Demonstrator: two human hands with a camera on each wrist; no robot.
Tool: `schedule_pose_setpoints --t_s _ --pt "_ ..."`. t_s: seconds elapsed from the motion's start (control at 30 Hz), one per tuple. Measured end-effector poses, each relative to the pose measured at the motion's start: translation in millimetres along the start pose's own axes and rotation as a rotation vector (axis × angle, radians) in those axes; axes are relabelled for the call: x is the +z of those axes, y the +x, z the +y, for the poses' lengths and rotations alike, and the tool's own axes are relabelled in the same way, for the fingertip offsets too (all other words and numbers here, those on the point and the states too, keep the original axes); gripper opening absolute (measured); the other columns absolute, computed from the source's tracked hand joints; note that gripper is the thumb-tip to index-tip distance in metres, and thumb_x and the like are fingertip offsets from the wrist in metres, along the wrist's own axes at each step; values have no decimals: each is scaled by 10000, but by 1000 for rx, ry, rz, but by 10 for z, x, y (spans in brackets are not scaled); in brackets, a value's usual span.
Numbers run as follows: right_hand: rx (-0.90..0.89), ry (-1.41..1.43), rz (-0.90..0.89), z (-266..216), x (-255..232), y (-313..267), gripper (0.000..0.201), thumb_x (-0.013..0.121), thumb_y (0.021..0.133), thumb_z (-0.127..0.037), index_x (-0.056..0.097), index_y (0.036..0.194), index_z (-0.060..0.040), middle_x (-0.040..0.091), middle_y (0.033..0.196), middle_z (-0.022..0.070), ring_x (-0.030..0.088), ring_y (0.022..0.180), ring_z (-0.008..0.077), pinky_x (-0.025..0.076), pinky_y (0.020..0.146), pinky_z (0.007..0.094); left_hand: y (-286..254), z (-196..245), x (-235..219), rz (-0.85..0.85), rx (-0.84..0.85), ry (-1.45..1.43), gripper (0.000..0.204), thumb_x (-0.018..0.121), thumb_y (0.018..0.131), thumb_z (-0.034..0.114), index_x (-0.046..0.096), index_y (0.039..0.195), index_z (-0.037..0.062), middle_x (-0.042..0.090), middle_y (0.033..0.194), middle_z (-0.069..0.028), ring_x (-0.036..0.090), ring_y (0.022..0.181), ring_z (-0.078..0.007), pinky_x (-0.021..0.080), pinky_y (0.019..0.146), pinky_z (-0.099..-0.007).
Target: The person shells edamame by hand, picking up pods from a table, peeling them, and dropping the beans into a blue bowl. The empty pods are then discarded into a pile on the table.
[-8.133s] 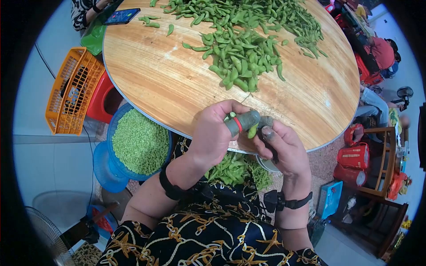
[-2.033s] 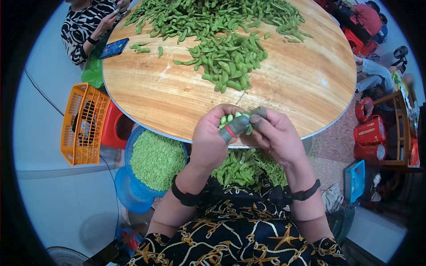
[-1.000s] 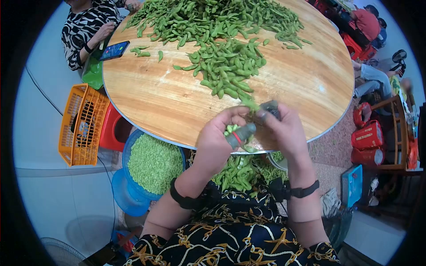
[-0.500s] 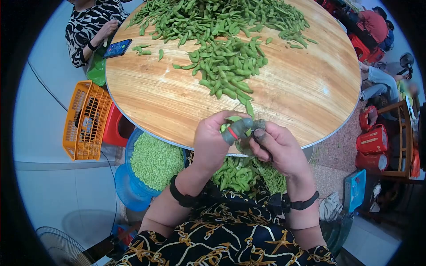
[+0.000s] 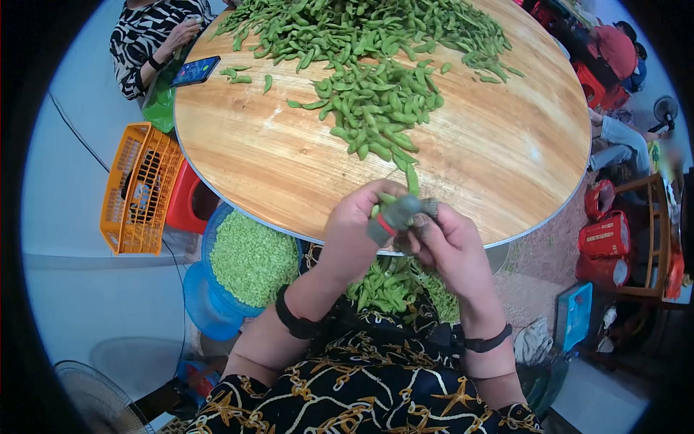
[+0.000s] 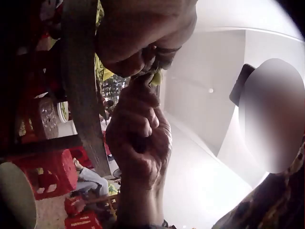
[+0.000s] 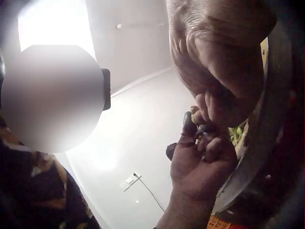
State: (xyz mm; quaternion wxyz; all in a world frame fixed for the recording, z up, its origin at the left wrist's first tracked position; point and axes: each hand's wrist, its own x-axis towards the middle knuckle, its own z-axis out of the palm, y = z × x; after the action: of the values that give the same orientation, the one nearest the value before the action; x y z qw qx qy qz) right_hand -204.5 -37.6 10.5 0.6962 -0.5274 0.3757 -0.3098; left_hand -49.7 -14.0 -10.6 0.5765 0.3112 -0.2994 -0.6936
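My left hand [image 5: 350, 231] is curled around green soybeans and part of a soybean pod [image 5: 387, 197] at the table's front edge. Its thumb wears a grey-green cover with a red band. Fingers of my right hand [image 5: 459, 249] pinch at the same spot, against the left thumb, their tips darkly covered. In the left wrist view a bit of green pod [image 6: 156, 78] shows between both hands' fingertips; the rest is hidden. The right wrist view has a pale green piece [image 7: 194, 116] beside the covered thumb. Just beyond the hands lies a pile of soybean pods [image 5: 379, 108].
A blue basket [image 5: 210, 242] of shelled beans stands left of my lap, beside an orange crate [image 5: 141, 192] and a red stool [image 5: 189, 199]. Empty pods [image 5: 387, 289] lie below the table edge. A phone [image 5: 195, 71] rests on the round table [image 5: 238, 145], near another person.
A second ago my right hand held a pod up near the pile, apart from the left. Since then it has come back against the left thumb. Beans in the left hand are now mostly covered.
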Motion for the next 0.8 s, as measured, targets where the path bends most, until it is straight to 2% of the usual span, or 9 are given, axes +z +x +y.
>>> schedule_pose_setpoints --t_s 0.03,0.1,0.23,0.3,0.4,0.5,0.57,0.7,0.8 --pt "1 -5 -4 16 14 2 139 446 920 -94 550 880 -10 502 633 -35 409 527 49 330 483 185 6 -57 56 89 84 124 168 615 810 55 539 959 43 570 842 -3 523 690 -46 420 624 -176" --pt "-340 -607 205 50 45 12 125 455 912 -90 544 875 -11 496 608 -41 403 511 44 325 473 182 12 -83 88 180 171 245 226 637 790 25 520 983 41 563 868 -7 535 730 -55 453 668 -193" --pt "-312 -416 252 57 45 69 141 461 912 -97 532 826 -11 482 585 -44 405 502 47 332 465 193 14 -55 102 232 167 257 257 625 801 29 533 1040 36 564 886 -7 529 773 -61 450 685 -200" --pt "13 75 77 -12 -58 69 154 474 911 -111 545 822 -7 489 597 -35 423 514 58 348 473 206 1 -45 88 226 136 218 278 625 801 29 538 1066 33 565 888 -9 529 771 -65 450 685 -202" --pt "5 -22 84 -48 -79 56 158 493 908 -128 572 878 5 502 618 -32 434 529 52 359 482 198 -7 0 57 174 97 206 323 626 809 44 537 1119 24 573 905 2 521 769 -44 448 682 -194" --pt "-139 -201 176 -125 -141 116 146 520 894 -118 578 895 16 534 648 -20 454 558 40 378 498 191 -3 58 63 153 85 587 348 606 807 29 527 1146 10 599 915 -42 570 766 -104 470 692 -240" --pt "-266 -333 261 -140 -143 135 136 540 881 -108 579 889 22 554 662 -10 467 575 37 392 508 190 27 31 55 30 502 1141 412 600 811 58 488 1201 -8 600 926 -75 600 853 -167 470 752 -250" --pt "-244 -283 179 -47 -61 140 113 602 832 -77 592 864 32 590 692 4 494 603 38 415 519 195 -50 101 123 84 344 1099 434 582 781 18 490 1205 2 617 922 -127 625 841 -215 477 722 -289" --pt "-269 -326 210 -28 -75 93 110 601 837 -88 588 839 21 582 671 7 476 576 28 397 491 196 -62 221 82 37 395 1200 406 577 766 0 530 1170 19 619 860 -118 627 784 -216 482 683 -300"
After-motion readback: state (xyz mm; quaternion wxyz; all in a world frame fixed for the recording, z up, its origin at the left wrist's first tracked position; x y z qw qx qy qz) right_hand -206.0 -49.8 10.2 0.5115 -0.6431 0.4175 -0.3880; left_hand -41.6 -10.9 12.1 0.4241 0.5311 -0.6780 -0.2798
